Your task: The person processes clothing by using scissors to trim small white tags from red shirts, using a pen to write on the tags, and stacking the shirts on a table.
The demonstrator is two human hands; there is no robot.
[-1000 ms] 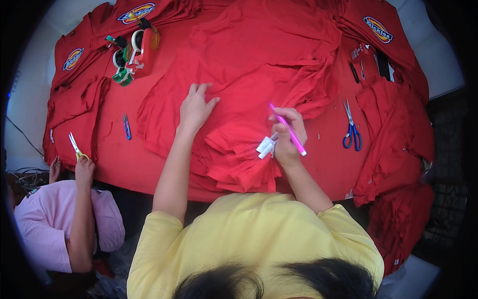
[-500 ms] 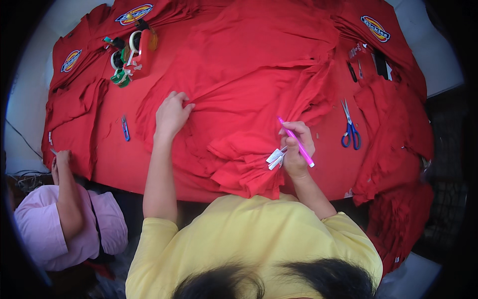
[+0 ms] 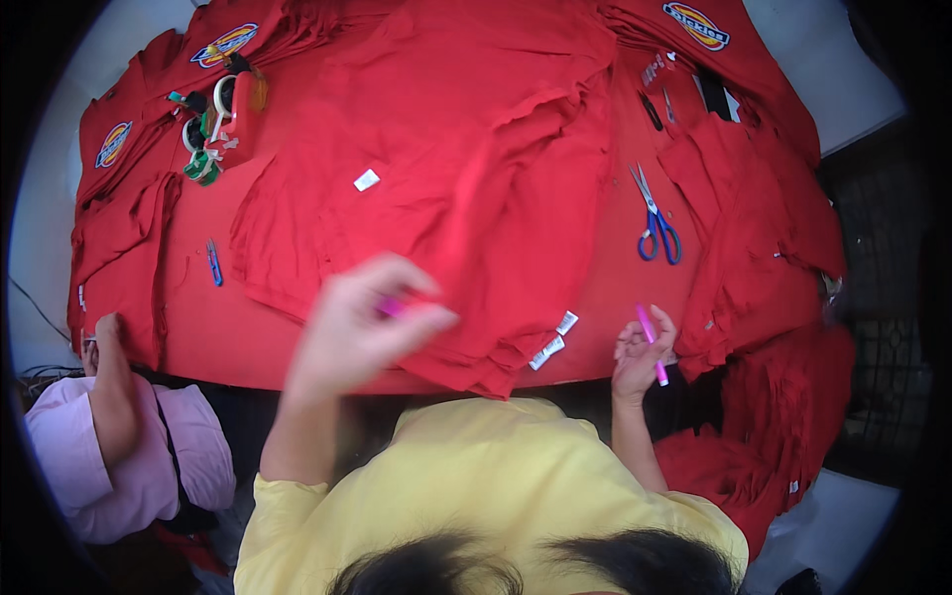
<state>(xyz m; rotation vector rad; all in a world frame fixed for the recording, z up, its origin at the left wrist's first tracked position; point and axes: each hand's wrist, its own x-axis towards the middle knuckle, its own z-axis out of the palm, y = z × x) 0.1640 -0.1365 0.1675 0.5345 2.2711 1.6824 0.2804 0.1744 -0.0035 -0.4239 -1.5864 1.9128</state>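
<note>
My left hand [image 3: 372, 312] is raised over the near left part of a spread red garment [image 3: 416, 228], blurred by motion. Between its thumb and finger shows a small pink piece [image 3: 391, 306], perhaps a pen cap. To the right, beyond the garment's edge, my right hand [image 3: 635, 369] holds a pink pen [image 3: 650, 332] against its fingers, the pen standing nearly upright. White tags [image 3: 545, 353] lie at the garment's lower right corner. A white label [image 3: 367, 179] shows on its upper left part.
Blue-handled scissors [image 3: 655, 223] lie right of the garment; thread snips [image 3: 214, 263] lie left. A red tape dispenser [image 3: 233, 129] stands at the far left. Red garments [image 3: 749, 248] are heaped on the right. A co-worker's hand [image 3: 105, 332] is at the left edge.
My left hand has left the cloth and come nearer, with something pink in it. My right hand has moved right, away from the tags, with the pen. The garment's gathered corner now lies flatter.
</note>
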